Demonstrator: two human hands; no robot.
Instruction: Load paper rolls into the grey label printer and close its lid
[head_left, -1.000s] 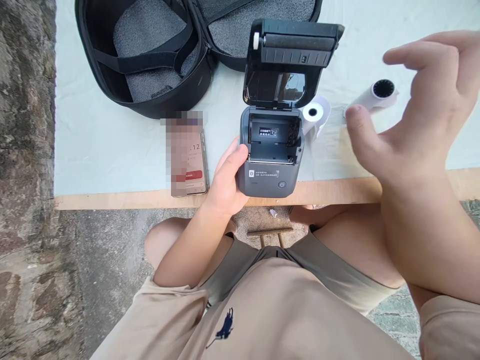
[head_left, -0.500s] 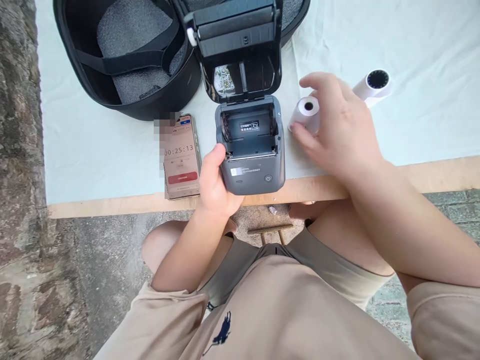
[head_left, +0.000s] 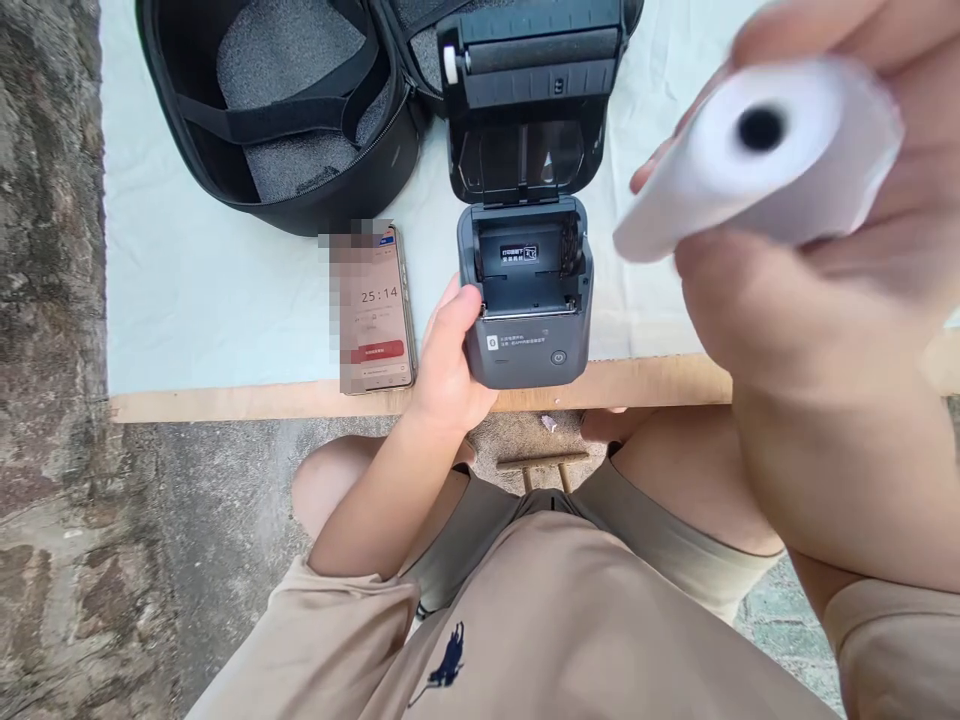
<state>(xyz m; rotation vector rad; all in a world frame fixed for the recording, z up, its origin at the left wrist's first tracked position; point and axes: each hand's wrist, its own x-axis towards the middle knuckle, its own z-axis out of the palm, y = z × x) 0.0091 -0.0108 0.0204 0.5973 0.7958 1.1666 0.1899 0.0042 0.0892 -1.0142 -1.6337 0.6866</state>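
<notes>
Both hands busy: left (head_left: 448, 365) steadies printer (head_left: 526, 300), right (head_left: 810, 300) grips paper roll (head_left: 757, 160)

On table (head_left: 225, 330), near edge: printer (head_left: 525, 310); phone (head_left: 375, 310) just left of it, case (head_left: 285, 110) behind, far left. My L hand (head_left: 446, 365) on printer's left side; roll (head_left: 757, 150) in R hand (head_left: 810, 330), right of printer.

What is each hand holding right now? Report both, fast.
Left hand: closed on the left side of the open printer.
Right hand: closed around the paper roll, held up in the air.
</notes>
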